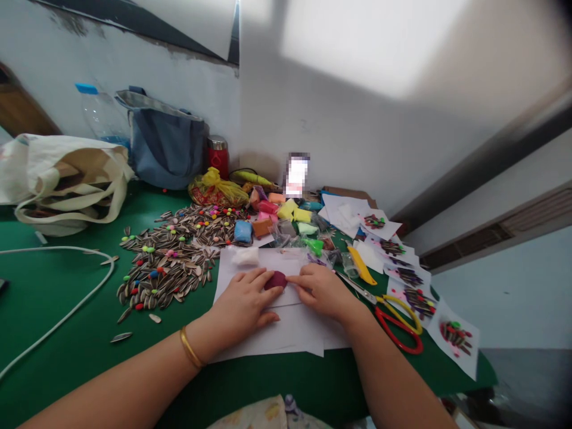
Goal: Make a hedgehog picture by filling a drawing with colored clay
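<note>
Head view: small dark purple clay lump (pixel 276 280) on a white paper sheet (pixel 286 336), near the front middle of the green tabletop (pixel 53 286). Pinched from both sides by the two hands. Left hand (pixel 243 307) flat and spread wide on the paper, fingertips against the lump's left side, a gold bangle (pixel 191 348) on that wrist. Right hand (pixel 324 292) loosely curled, fingertips against the lump's right side. Neither hand closed around it. Just behind the left hand, a white clay lump (pixel 245 256) on the same paper. Further back, a bunch of coloured clay blocks (pixel 277 217) in blue, pink, yellow, orange and green. To the left, a big pile of striped sunflower seeds (pixel 174 256) dotted with tiny coloured balls. To the right, a yellow tool (pixel 361 265) and scissors (pixel 397 325) with red and yellow handles, close by the right wrist. Past those, a row of white cards (pixel 456 336) with seed pictures stuck on. Far left, a white cable (pixel 67 310) curving over the green. At the back by the wall, a cream cloth bag (pixel 67 179), a blue bag (pixel 165 143), a red flask (pixel 218 156) and a yellow plastic bag (pixel 217 189).
</note>
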{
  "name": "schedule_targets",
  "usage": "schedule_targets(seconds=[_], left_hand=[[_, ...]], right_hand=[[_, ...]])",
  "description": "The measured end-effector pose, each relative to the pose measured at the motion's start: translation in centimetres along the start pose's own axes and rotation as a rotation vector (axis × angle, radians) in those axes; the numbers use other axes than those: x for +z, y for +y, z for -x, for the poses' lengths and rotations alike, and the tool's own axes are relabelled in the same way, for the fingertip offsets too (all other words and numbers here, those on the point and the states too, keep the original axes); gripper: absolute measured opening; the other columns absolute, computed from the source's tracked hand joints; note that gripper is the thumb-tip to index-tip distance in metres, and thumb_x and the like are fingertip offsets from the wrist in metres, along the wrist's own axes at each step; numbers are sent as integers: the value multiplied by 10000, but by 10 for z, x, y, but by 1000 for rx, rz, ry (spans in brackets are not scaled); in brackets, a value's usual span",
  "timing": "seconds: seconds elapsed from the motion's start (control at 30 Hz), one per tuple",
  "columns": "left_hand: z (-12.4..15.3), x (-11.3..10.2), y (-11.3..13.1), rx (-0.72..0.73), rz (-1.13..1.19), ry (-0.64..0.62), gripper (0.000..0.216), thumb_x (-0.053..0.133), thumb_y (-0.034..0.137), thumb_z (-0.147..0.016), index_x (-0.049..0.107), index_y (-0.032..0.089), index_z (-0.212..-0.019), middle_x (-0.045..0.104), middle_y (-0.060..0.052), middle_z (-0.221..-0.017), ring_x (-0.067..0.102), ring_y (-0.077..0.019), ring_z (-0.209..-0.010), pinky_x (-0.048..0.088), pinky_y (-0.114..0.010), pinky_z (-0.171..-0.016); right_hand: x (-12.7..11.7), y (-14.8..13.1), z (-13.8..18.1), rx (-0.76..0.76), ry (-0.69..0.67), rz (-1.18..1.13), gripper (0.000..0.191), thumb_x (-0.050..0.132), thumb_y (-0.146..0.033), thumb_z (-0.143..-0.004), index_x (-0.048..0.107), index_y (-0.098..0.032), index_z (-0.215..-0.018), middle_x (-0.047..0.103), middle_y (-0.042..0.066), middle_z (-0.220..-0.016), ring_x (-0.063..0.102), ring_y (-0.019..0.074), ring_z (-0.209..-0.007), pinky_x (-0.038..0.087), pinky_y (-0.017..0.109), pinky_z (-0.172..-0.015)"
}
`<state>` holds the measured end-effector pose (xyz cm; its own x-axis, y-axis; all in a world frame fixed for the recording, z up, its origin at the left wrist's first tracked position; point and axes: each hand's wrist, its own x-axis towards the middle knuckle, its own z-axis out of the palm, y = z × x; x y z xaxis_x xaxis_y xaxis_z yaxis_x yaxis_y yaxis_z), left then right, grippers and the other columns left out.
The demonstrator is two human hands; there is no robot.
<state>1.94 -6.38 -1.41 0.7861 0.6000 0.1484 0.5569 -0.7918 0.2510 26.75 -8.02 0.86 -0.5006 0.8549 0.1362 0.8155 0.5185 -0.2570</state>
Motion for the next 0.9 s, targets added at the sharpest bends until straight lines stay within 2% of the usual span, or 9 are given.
schedule_targets(seconds=[0.33,0.5,0.63,0.9], left_hand=[[-1,-1,3,-2,-25,2,529,611,546,-881,543,354,-1369,469,-129,-1479,420,-381,-1340,350,-542,-1032],[-2,3,3,2,-28,25,552,604,577,-873,551,342,-1369,459,-126,-1485,416,-384,-1337,336,-539,-1038],[-1,3,4,2,-32,28,555,594,584,-876,552,333,-1368,457,-136,-1486,413,-390,-1339,337,-544,-1031],[-1,1,4,-1,-64,-20,562,587,582,-882,522,338,-1385,446,-145,-1500,407,-387,-1356,351,-553,-1023]], right_hand=[[1,-4,-2,-6,-36,-11,304,564,-178,-900,742,-223,-1143,668,63,-866,590,189,-857,430,297,-778],[2,-4,-4,14,-30,5,386,560,-152,-892,672,-219,-1255,665,61,-897,586,185,-879,430,288,-791],[3,-3,-5,20,-71,3,374,546,-147,-905,679,-216,-1248,669,61,-897,588,183,-883,436,285,-800],[3,-2,-4,7,-11,-35,328,544,-179,-918,715,-207,-1196,670,69,-885,593,187,-868,448,304,-805]])
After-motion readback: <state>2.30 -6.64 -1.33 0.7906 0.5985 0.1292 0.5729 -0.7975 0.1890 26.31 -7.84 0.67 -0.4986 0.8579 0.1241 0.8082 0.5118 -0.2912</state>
